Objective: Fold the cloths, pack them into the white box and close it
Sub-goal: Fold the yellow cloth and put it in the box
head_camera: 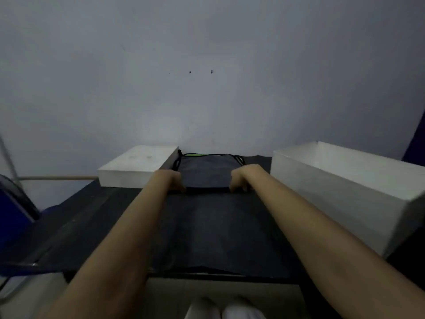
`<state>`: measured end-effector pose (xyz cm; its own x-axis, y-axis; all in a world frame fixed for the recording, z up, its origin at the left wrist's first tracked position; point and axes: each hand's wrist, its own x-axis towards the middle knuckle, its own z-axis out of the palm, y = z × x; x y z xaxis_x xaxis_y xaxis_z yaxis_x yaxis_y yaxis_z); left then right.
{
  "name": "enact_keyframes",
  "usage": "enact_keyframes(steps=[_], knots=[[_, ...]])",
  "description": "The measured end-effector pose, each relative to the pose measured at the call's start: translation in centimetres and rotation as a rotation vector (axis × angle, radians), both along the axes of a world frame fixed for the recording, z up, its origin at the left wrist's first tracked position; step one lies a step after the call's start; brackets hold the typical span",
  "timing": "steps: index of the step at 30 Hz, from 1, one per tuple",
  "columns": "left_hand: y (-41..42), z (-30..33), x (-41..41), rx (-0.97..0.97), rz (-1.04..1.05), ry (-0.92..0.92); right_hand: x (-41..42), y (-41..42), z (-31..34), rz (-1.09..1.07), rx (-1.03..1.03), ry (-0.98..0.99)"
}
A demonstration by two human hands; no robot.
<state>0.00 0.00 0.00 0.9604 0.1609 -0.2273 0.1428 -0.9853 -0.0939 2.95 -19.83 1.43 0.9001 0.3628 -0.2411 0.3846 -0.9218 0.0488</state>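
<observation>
A dark cloth (pixel 207 229) lies spread along the middle of the dark table, its far part (pixel 207 171) showing a black cord and a green trim near the wall. My left hand (pixel 173 181) grips the cloth at a fold line on the left, and my right hand (pixel 241 178) grips the same line on the right. Both arms stretch forward over the cloth. The open white box (pixel 345 189) stands at the right of the cloth. Its flat white lid (pixel 135 166) lies at the far left.
The dark table (pixel 76 226) ends at a grey wall (pixel 207 88) close behind. A blue object (pixel 13 210) stands past the table's left edge. White shoes (pixel 225 309) show below the front edge.
</observation>
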Motion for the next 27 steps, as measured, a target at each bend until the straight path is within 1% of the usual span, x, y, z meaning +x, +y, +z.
enact_keyframes(steps=[2, 5, 9, 12, 15, 17, 19, 21, 24, 26, 27], knots=[[0.1, -1.0, 0.7, 0.022, -0.013, -0.033, 0.6, -0.3, -0.8, 0.001, 0.043, -0.047], [0.2, -2.8, 2.1, -0.016, -0.027, -0.08, 2.5, -0.7, -2.5, -0.013, 0.083, -0.139], [0.8, -5.0, 4.0, 0.024, -0.047, -0.169, 4.9, -0.8, -5.4, 0.003, 0.087, -0.162], [1.5, -6.6, 5.3, 0.004, -0.093, -0.164, 6.4, -1.1, -7.6, 0.025, 0.106, -0.133], [2.1, -7.1, 6.2, -0.03, -0.108, -0.232, 7.6, -1.3, -8.0, 0.078, 0.129, -0.199], [2.6, -7.2, 6.9, -0.041, -0.12, -0.28, 8.5, -1.4, -7.4, 0.066, 0.126, -0.183], [3.2, -7.1, 7.4, -0.093, -0.111, -0.3, 9.4, -1.5, -6.6, 0.034, 0.146, -0.137], [3.9, -7.1, 7.8, -0.194, -0.079, -0.315, 10.3, -1.9, -6.1, 0.017, 0.205, -0.092], [4.8, -7.1, 7.9, -0.36, -0.014, -0.324, 11.4, -2.6, -5.8, -0.025, 0.339, 0.006], [5.1, -7.0, 7.8, -0.425, 0.011, -0.347, 11.8, -2.9, -5.9, -0.056, 0.42, 0.057], [5.0, -6.8, 7.7, -0.437, 0.016, -0.39, 11.8, -2.9, -5.9, -0.076, 0.457, 0.053]])
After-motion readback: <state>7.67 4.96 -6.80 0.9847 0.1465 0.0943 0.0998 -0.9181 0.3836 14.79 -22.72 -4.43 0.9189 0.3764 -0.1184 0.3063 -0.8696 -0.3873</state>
